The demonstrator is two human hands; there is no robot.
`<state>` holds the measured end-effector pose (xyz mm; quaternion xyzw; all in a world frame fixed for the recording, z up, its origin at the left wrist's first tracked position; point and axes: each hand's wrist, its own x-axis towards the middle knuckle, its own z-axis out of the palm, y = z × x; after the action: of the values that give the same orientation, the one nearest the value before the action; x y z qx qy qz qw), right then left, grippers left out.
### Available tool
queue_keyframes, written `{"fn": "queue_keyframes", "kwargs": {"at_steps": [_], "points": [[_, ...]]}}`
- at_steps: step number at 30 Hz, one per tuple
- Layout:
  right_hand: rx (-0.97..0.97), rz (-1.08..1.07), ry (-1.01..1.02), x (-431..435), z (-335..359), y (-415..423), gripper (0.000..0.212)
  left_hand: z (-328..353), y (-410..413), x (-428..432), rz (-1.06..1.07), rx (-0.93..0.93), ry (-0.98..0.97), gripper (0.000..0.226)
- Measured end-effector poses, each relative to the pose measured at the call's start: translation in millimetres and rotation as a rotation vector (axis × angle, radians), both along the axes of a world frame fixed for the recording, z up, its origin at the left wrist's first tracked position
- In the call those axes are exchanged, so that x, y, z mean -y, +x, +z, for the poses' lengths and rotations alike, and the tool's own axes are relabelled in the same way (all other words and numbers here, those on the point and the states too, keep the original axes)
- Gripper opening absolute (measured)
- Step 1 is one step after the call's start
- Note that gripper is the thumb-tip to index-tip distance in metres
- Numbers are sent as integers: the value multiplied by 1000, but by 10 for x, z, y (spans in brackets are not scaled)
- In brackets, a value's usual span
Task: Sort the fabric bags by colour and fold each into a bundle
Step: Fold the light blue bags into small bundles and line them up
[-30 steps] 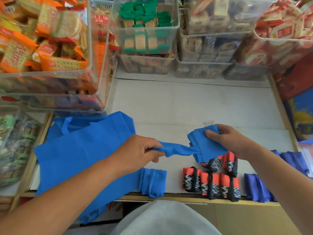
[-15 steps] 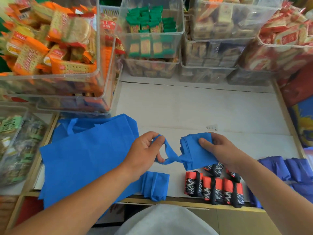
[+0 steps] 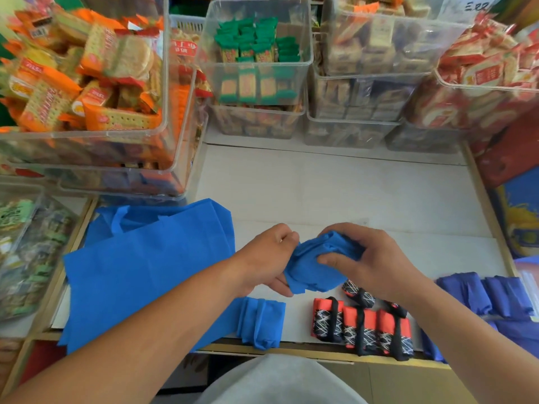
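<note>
Though partly hidden by the forearms (image 3: 175,330), lying flat at the near edge of the desk (image 3: 335,193): a folded blue bundle (image 3: 261,323). Just to its right, a row of red-and-black patterned bundles (image 3: 361,328), packed side by side, with two more tucked behind, under the right arm. Further right, a cluster of darker blue bundles (image 3: 481,295), reaching the edge of the view. To the left, a stack of unfolded blue bags (image 3: 140,266), spread flat, handles toward the tubs, one corner overhanging the front edge.

Just behind the patterned row, held between both hands: the blue bag (image 3: 315,266), scrunched into a thick wad. Left grip (image 3: 268,258) closed round its left end, fingers curled under the cloth. Right grip (image 3: 370,260) clamped over its upper right side, thumb pressing into the middle, fingers wrapped over the far edge. Possibly a handle loop wound round the wad, though too crumpled to tell.

Beyond the hands, white desk surface. At the back and left, clear plastic tubs (image 3: 300,80) stacked two high: orange biscuit packs (image 3: 87,83) on the left, green-wrapped packs (image 3: 256,33) in the middle, pale and red packets further right.
</note>
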<state>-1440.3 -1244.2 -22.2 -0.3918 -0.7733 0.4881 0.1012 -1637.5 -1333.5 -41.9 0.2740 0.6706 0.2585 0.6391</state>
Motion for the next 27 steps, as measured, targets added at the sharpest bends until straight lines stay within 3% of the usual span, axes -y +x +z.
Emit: {"fn": "queue_keyframes", "kwargs": {"at_steps": [6,10,12,15,16,21,27], "points": [[98,-36,428,117,-186,-8,26,8,47,107,29,-30,129,26],[87,-6,572,150,-171,-60,30,29,84,82,145,11,157,27],[41,25,422,183,-98,-84,28,36,94,55,161,39,169,27],[2,-5,-30,152,80,-44,32,34,86,49,144,80,167,26],[18,45,-68,151,108,-10,34,23,88,59,129,77,165,26],[79,142,-127,141,111,59,37,22,161,91,73,45,205,25],[-78,-61,-63,181,29,13,34,131,171,35,-10,-100,335,27]]}}
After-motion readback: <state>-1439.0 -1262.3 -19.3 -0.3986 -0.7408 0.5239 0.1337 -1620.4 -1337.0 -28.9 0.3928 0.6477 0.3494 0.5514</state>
